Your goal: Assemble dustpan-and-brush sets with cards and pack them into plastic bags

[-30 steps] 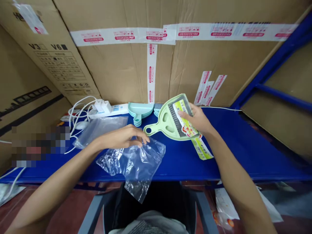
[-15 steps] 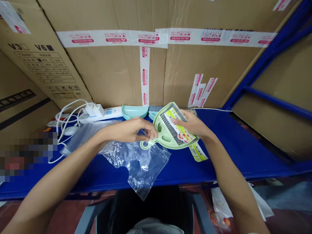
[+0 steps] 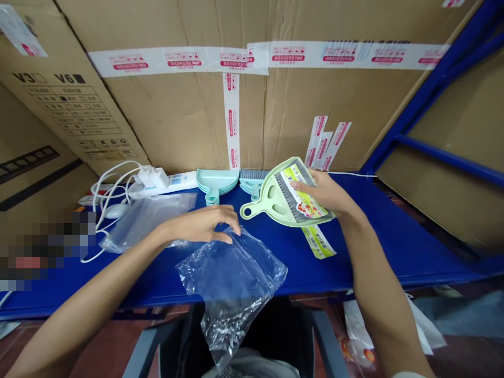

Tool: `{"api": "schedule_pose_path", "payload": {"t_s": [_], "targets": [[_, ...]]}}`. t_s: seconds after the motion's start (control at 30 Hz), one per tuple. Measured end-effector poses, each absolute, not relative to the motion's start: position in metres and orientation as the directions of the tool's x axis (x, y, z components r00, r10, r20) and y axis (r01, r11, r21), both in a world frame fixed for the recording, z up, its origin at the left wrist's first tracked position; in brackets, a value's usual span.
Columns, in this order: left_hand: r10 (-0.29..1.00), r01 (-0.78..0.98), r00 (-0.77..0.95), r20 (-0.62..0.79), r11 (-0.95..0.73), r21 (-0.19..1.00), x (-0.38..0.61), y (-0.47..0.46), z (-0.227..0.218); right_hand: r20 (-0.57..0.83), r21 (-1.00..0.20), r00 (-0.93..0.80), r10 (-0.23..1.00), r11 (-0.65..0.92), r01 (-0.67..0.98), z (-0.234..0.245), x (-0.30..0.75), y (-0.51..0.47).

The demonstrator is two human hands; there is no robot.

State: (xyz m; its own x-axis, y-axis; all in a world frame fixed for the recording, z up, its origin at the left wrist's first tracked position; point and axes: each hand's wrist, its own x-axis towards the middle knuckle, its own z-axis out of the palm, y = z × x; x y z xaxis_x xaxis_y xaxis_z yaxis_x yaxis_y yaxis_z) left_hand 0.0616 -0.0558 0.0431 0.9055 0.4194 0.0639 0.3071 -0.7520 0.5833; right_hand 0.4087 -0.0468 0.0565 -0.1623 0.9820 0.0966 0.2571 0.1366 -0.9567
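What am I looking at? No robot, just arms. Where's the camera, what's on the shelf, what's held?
No machine here: these are a person's two bare hands, filmed by one camera worn on the head, looking forward and down, so the arms enter from below. The left hand pinches the edge of a clear plastic bag that hangs over the front of the blue shelf. The right hand holds a green dustpan with a brush and a printed label tucked in it. Also on the shelf: a stack of teal dustpans, a pile of flat bags, a white power strip and a loose label. Cardboard boxes stand behind.
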Motion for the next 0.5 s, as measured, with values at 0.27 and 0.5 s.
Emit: {"api": "schedule_pose_path", "payload": {"t_s": [0.27, 0.5], "targets": [[0.731, 0.415, 0.665, 0.155, -0.534, 0.737, 0.061, -0.031, -0.024, -0.036, -0.86, -0.364, 0.931, 0.157, 0.486, 0.06, 0.403, -0.054], [0.822, 0.19, 0.548, 0.154, -0.301, 0.934, 0.064, -0.039, -0.026, -0.092, -0.904, -0.389, 0.917, 0.087, 0.418, 0.047, 0.379, -0.055]]}}
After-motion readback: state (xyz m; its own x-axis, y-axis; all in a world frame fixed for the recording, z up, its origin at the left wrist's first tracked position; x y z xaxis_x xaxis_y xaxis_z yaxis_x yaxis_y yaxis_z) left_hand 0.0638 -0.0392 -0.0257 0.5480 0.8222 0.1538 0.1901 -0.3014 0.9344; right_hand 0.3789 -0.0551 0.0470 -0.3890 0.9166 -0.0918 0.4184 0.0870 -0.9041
